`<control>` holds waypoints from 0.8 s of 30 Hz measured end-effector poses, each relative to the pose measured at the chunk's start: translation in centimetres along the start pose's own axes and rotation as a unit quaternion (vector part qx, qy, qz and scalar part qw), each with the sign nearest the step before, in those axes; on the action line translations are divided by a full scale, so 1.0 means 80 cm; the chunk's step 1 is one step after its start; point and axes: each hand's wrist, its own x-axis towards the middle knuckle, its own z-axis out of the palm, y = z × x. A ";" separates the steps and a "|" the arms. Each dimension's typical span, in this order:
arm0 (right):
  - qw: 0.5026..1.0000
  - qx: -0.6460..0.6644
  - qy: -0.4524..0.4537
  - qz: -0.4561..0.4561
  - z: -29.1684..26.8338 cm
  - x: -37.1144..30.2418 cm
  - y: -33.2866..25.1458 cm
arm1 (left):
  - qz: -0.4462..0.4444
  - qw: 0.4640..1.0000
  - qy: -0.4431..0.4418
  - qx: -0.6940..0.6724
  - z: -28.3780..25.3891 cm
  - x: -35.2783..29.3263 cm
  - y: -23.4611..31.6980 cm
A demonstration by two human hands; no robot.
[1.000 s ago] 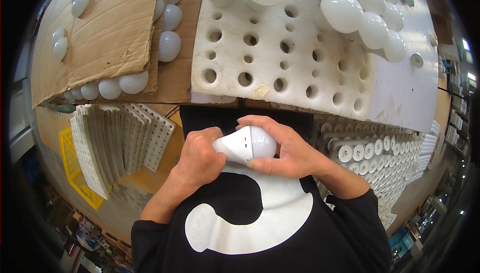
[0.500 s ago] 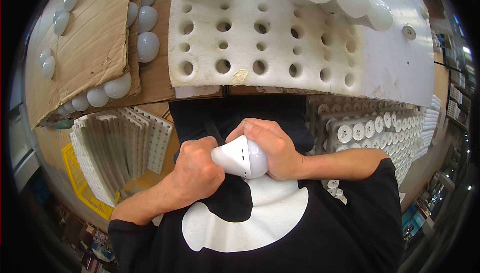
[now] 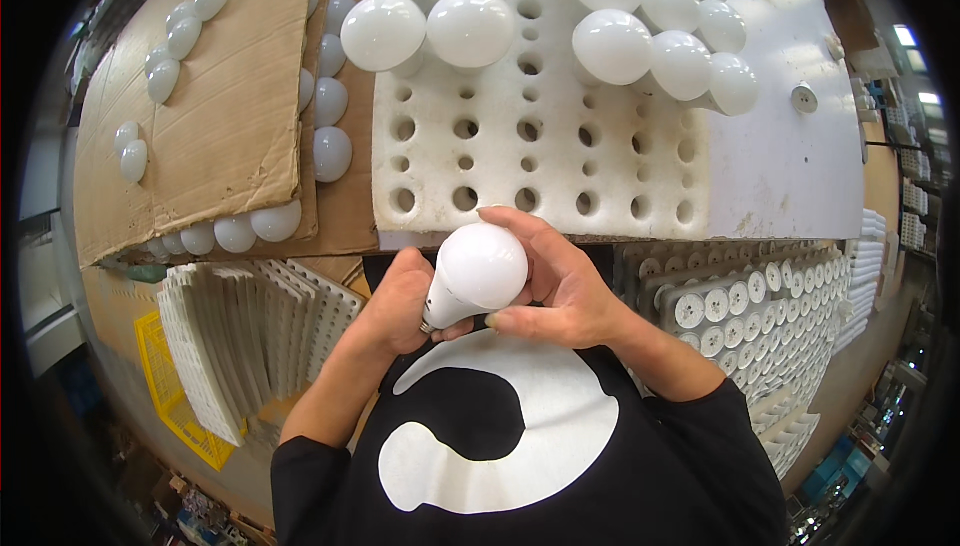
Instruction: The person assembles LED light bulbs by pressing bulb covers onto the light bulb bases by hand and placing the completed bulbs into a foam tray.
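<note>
A white light bulb (image 3: 482, 264) with a round frosted dome is in front of my chest, tilted so the dome points up and away. My left hand (image 3: 402, 304) is closed round its narrow lower body; a bit of metal screw base shows beside the fingers. Around the right side of the dome, my right hand (image 3: 565, 291) has thumb and index finger spread wide, with a gap between palm and dome. Its other fingers are partly hidden behind the bulb. Just beyond lies a white foam tray (image 3: 560, 166) with rows of holes; several finished-looking bulbs (image 3: 470, 28) stand in its far part.
Cardboard (image 3: 210, 126) with bulbs on and under it covers the left of the table. A small round disc (image 3: 804, 98) lies on the white surface at right. Below are stacked foam trays (image 3: 215, 336), a yellow crate (image 3: 170, 396) and racks of round white parts (image 3: 740, 311).
The bulb has turned from lying sideways to dome up. My right hand has loosened from the dome and spread its fingers. The view has shifted, showing more of the table.
</note>
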 end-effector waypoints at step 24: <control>0.986 -0.114 0.066 -0.104 -0.004 0.037 0.001 | 0.510 0.714 0.206 0.434 -0.013 0.015 -0.021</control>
